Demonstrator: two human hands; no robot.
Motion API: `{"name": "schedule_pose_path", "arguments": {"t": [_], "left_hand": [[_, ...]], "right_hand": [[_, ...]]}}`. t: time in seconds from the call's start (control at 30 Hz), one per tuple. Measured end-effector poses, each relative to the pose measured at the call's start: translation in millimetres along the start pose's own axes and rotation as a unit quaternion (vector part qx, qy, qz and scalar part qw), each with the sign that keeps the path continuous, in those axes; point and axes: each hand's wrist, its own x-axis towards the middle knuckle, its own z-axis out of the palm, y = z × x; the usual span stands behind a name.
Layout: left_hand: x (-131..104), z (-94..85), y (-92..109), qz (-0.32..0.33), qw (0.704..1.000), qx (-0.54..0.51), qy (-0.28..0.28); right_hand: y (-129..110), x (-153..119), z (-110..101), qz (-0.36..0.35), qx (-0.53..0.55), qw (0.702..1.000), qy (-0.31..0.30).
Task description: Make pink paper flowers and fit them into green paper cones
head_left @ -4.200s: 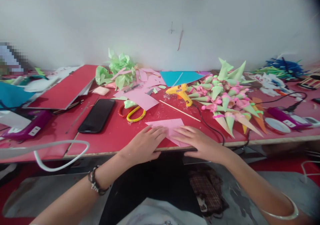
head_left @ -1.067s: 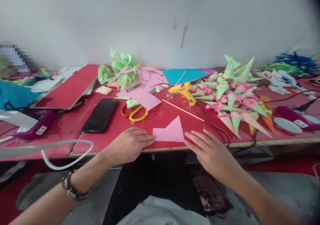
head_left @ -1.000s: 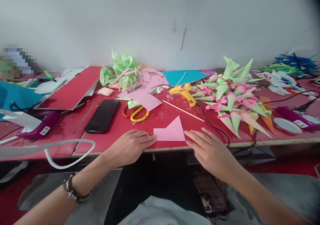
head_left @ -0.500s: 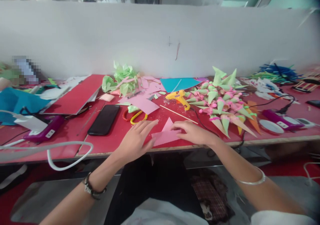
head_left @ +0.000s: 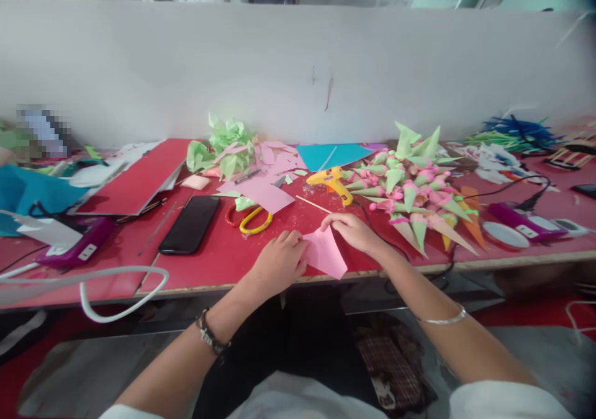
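A piece of pink paper [head_left: 326,255] is held between my two hands, just above the front edge of the red table. My left hand [head_left: 280,259] is closed on its left side, fingers curled over the edge. With thumb and fingers pinched, my right hand [head_left: 348,230] grips the paper's upper right corner. The lower right part of the sheet hangs free toward the table's edge. Behind the hands lie a thin wooden stick [head_left: 313,204], a yellow glue gun [head_left: 334,183] and scissors [head_left: 256,220] with red and yellow handles.
On the left are a black phone [head_left: 190,225], a red board [head_left: 135,180] and a purple power strip [head_left: 79,245]. Pink paper scraps [head_left: 270,192] and crumpled green paper [head_left: 229,139] lie behind. At the right stand heaped green and pink paper cones [head_left: 410,189] and another purple power strip [head_left: 526,221].
The pink paper has been turned and now hangs down to the right. My left hand has moved right and closed on it; my right hand has shifted to its upper corner.
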Motion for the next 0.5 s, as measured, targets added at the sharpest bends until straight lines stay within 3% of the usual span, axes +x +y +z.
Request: {"name": "schedule_pose_path", "arguments": {"t": [0.3,0.5], "left_hand": [[9.7,11.3,5.6,-0.044,0.998,0.030,0.021],[11.8,13.1,10.6,-0.058,0.997,0.048,0.024]], "right_hand": [[-8.4,-20.8,13.3,0.091,0.028,0.994,0.055],[0.4,-25.0,21.6,0.088,0.001,0.993,0.074]]}}
